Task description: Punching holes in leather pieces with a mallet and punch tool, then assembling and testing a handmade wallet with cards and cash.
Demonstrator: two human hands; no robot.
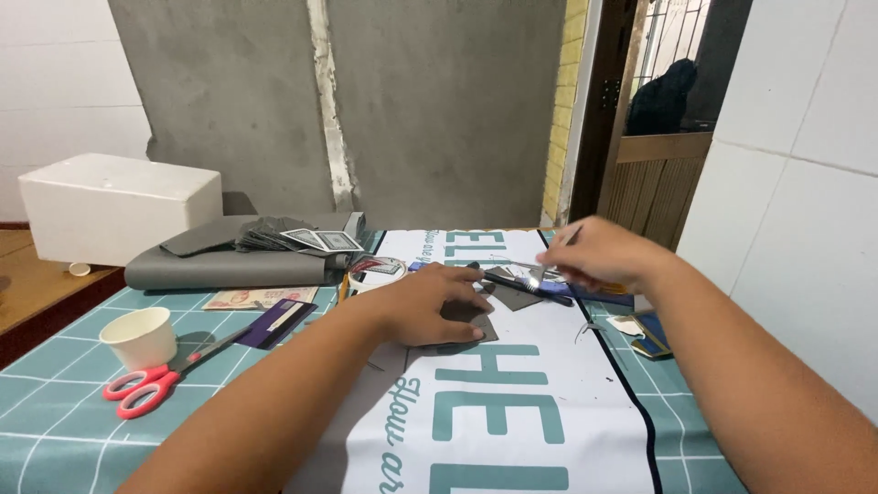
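I worked in a makeshift home craft workshop: bare cement wall (439,101), tiled worktop (55,412) strewn with red-handled scissors (151,380), grey fabric roll (229,265), printed banner (512,412).

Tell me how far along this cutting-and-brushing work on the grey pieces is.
Done: small grey pieces already lie cut on the white banner, and the red scissors are set aside. In hand: the left hand presses a dark grey piece flat while the right hand holds a thin brush over it. Left: folded grey material looks uncut.
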